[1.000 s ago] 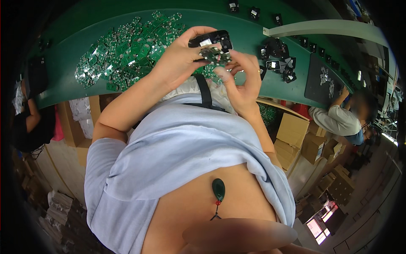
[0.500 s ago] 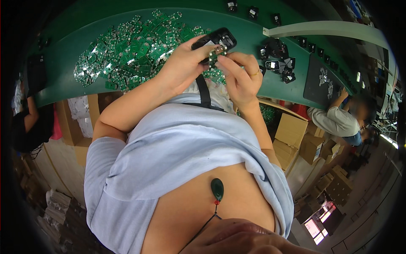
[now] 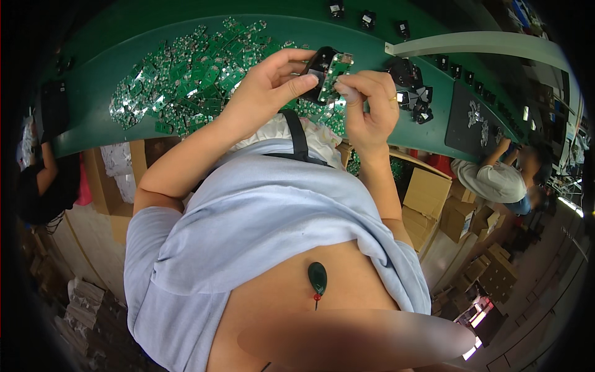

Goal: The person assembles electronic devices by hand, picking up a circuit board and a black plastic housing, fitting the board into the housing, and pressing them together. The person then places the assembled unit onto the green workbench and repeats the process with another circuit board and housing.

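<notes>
My left hand (image 3: 273,84) is closed round a black plastic housing (image 3: 318,64), thumb on its near side and fingers behind it. A green circuit board (image 3: 333,77) stands along the right side of the housing, upright and touching or very close to it. My right hand (image 3: 370,105), with a ring on one finger, pinches the board's right edge between thumb and fingertips. Whether the board sits inside the housing cannot be made out. To the left, a wide heap of loose green circuit boards (image 3: 192,77) covers the table beyond my left forearm.
Several black housings (image 3: 406,74) are piled right of my right hand on the green table (image 3: 372,46). A pale curved bar (image 3: 483,42) crosses at the upper right. Cardboard boxes (image 3: 424,192) stand below the table edge. Another person (image 3: 493,177) works at a dark mat (image 3: 465,118).
The housing has turned to a more upright angle. The board has moved up and right, from in front of my left thumb to beside the housing. My right hand has shifted slightly right.
</notes>
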`<move>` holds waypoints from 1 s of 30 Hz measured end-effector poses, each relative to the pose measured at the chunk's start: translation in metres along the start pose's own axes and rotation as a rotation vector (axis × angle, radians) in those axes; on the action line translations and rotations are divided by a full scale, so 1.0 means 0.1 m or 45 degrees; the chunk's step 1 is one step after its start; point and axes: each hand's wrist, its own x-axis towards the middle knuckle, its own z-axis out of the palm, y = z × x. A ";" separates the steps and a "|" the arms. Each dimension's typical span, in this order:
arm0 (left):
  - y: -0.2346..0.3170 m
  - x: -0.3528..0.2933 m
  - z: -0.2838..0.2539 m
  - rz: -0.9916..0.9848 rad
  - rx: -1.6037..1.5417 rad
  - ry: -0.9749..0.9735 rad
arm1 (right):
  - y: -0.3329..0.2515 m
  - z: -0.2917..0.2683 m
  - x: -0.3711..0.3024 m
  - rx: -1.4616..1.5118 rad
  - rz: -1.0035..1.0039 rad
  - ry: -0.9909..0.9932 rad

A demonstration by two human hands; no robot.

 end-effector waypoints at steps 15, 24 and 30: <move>-0.02 0.03 0.08 0.298 0.230 0.140 | -0.01 0.13 0.09 -0.231 -0.176 -0.122; -0.07 0.09 0.02 0.391 0.273 0.213 | 0.04 0.19 0.05 -0.153 -0.186 -0.153; -0.03 0.10 0.05 0.436 0.292 0.295 | 0.04 0.14 -0.09 0.447 0.478 -0.163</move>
